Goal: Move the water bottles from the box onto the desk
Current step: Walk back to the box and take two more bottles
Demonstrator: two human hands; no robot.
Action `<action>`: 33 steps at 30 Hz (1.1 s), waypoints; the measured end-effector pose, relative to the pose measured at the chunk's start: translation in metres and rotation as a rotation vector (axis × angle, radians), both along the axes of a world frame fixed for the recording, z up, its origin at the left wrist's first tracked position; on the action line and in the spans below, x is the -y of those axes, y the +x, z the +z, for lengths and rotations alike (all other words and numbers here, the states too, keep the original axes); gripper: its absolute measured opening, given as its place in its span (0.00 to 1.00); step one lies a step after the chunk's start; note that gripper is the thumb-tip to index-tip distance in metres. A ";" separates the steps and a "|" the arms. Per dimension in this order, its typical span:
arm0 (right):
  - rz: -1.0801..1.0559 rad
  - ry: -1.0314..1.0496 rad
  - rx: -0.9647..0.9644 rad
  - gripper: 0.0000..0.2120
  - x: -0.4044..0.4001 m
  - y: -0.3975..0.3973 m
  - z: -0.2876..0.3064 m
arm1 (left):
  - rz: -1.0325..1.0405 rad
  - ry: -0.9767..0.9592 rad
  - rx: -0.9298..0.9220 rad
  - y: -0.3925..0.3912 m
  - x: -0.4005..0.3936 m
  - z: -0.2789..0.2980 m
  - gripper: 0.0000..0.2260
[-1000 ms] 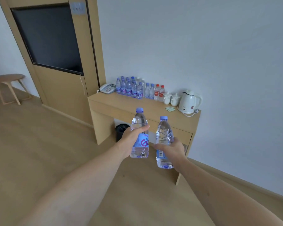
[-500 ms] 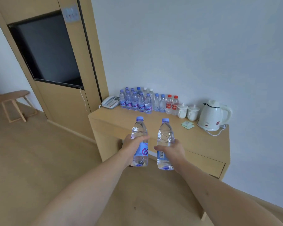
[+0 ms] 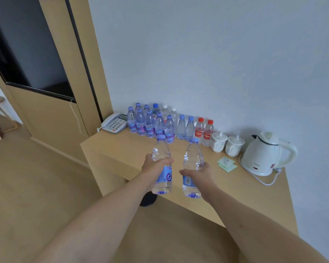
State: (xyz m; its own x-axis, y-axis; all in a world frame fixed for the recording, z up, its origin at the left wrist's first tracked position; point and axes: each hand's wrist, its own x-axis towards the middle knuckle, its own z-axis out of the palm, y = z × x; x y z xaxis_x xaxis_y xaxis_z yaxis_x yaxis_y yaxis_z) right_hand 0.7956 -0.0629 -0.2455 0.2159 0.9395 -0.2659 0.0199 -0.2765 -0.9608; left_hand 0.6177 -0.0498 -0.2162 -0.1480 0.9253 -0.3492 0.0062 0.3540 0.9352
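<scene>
Clear bottles [image 3: 161,164] [image 3: 193,168] stand upright over the desk [image 3: 122,154], each hand's [image 3: 154,168] [image 3: 201,174] fingers clamped round one.

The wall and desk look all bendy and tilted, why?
Head view: the wide-angle lens bends the wooden frame and tilts the desk; the bottles in both hands look sharp, the far bottle labels soft.

The water bottles [image 3: 161,164] are clear glossy plastic (labels printed blue film). The desk [image 3: 251,196] is pale matt wood laminate, smooth. The kettle [image 3: 262,154] is shiny white plastic; the floor [image 3: 36,186] is matt wood.
</scene>
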 end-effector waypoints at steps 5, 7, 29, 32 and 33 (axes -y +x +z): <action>-0.107 0.014 0.103 0.31 -0.071 -0.008 -0.018 | -0.099 -0.009 -0.073 -0.005 -0.087 -0.025 0.32; -0.176 0.011 0.115 0.31 -0.097 -0.012 -0.023 | -0.176 0.003 -0.122 -0.007 -0.124 -0.035 0.35; -0.361 -0.145 0.298 0.47 -0.275 -0.005 -0.046 | -0.766 0.147 -0.505 0.029 -0.354 -0.074 0.31; -0.318 -0.160 0.343 0.50 -0.299 0.012 -0.048 | -0.834 0.226 -0.591 0.049 -0.372 -0.077 0.31; -0.310 -0.156 0.344 0.48 -0.306 0.017 -0.049 | -0.848 0.243 -0.615 0.054 -0.379 -0.077 0.30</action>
State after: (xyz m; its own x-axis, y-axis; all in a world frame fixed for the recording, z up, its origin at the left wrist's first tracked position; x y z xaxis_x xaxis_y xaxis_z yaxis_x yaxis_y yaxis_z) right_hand 0.8130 0.2430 -0.2942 0.5795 0.7715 -0.2626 0.2223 -0.4597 -0.8598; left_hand 0.6721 0.3288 -0.2934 0.4870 0.8435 -0.2266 0.6559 -0.1819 0.7326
